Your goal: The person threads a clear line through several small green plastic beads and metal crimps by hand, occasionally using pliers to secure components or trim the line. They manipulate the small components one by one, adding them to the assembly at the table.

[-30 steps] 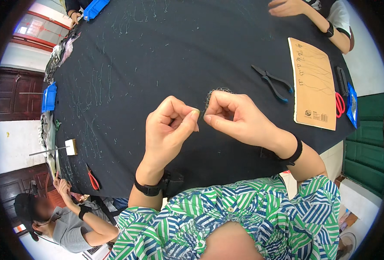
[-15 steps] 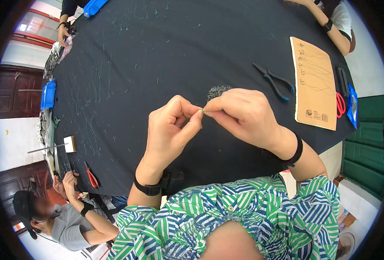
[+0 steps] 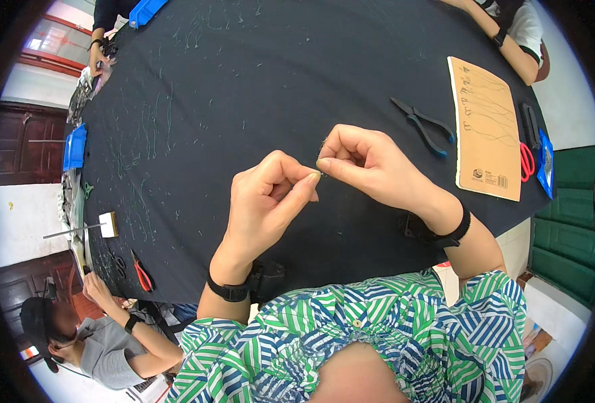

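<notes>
Pliers [image 3: 413, 116] lay on the counter [image 3: 264, 101] near my right grip [image 3: 375, 164]. It and my left grip [image 3: 265, 205] were pinched, contents too small to tell.

Both hands [image 3: 260, 205] [image 3: 380, 169] pinch (nearly touching) over black cloth [image 3: 358, 74]; pliers [image 3: 414, 118] lie beside a notebook [image 3: 485, 151].

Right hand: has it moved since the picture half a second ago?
Yes. Judged against the black pliers lying on the table, the right hand has shifted slightly upward in the head view.
</notes>
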The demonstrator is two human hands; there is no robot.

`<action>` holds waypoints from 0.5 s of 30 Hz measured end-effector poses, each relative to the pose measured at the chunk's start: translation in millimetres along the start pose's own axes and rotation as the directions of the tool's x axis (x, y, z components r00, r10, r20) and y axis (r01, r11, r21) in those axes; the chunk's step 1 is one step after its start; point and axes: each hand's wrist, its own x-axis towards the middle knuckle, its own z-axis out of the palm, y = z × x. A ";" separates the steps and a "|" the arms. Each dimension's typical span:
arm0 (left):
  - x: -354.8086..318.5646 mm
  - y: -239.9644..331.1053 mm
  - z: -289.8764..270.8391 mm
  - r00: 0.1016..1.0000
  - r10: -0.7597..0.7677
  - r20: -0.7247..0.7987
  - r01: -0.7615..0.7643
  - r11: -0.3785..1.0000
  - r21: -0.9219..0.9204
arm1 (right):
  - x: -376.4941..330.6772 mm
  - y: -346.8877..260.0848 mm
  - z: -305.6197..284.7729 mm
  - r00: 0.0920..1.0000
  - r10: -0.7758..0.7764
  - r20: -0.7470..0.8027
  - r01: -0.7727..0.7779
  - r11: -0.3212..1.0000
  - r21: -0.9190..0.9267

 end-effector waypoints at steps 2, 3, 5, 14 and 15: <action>-0.3 -3.1 1.1 0.998 0.027 -0.052 -0.030 0.997 -0.067 | -1.3 1.2 2.5 1.000 -0.005 -0.002 0.005 1.000 0.000; -0.6 -2.5 0.1 0.998 0.026 -0.051 -0.029 0.997 -0.066 | -2.1 1.6 3.5 1.000 -0.010 -0.001 0.010 1.000 0.001; -1.2 0.1 -2.9 1.000 0.015 -0.012 -0.015 0.999 -0.030 | -3.6 0.5 4.0 0.999 -0.032 -0.002 0.032 0.999 -0.042; 1.6 0.1 2.4 0.988 0.017 -0.151 -0.029 0.996 -0.082 | -10.3 -11.6 9.8 0.950 -0.309 0.031 0.299 0.882 -0.364; 1.7 -0.1 3.1 0.988 0.016 -0.152 -0.029 0.996 -0.082 | -10.5 -10.8 10.7 0.900 -0.436 0.021 0.402 0.809 -0.428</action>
